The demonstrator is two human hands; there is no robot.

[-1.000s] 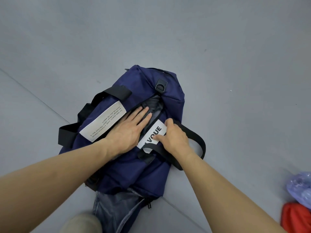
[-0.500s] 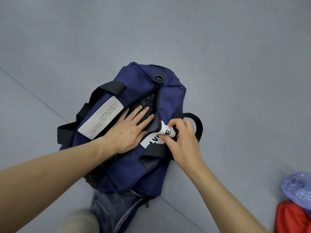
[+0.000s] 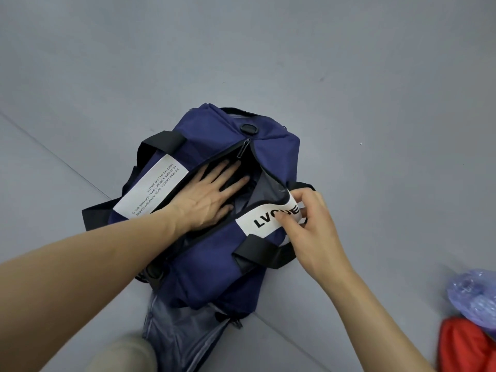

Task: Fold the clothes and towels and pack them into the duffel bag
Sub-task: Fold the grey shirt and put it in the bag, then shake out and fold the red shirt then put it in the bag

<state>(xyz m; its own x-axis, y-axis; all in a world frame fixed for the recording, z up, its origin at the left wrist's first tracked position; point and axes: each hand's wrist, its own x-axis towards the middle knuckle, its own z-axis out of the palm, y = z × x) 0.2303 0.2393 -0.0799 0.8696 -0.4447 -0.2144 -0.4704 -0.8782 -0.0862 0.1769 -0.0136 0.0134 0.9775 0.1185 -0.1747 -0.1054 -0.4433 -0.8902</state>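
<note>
**On the grey floor: one grip flat in the bag, the other pinching its label**

On the grey floor [image 3: 349, 76], the navy duffel bag [image 3: 214, 264] lies with its top zip open, in front of the person. At the left, a black strap [image 3: 163, 139] arches over the bag's side beside a white text label [image 3: 153, 189]. The left grip [image 3: 206, 200] lies flat across the open mouth, released, its straight fingers spread and pressing down on the dark contents inside. Just beyond its fingertips, the zip pull [image 3: 243, 149] hangs at the far end of the opening. Right of that hand, dark grey fabric [image 3: 268, 183] shows in the gap; lining or packed cloth, I cannot tell. The right grip [image 3: 311, 226] pinches the LVOUE label [image 3: 263, 221] on the opening's right edge between thumb and curled fingers, lifting that edge. A second black strap [image 3: 265, 253] crosses the bag under this hand. At the bag's near end a blue-grey cloth [image 3: 174, 326] lies on the floor. Well apart, at the lower right, a purple plastic bag [image 3: 475, 299] touches a red cloth [image 3: 467, 347].
</note>
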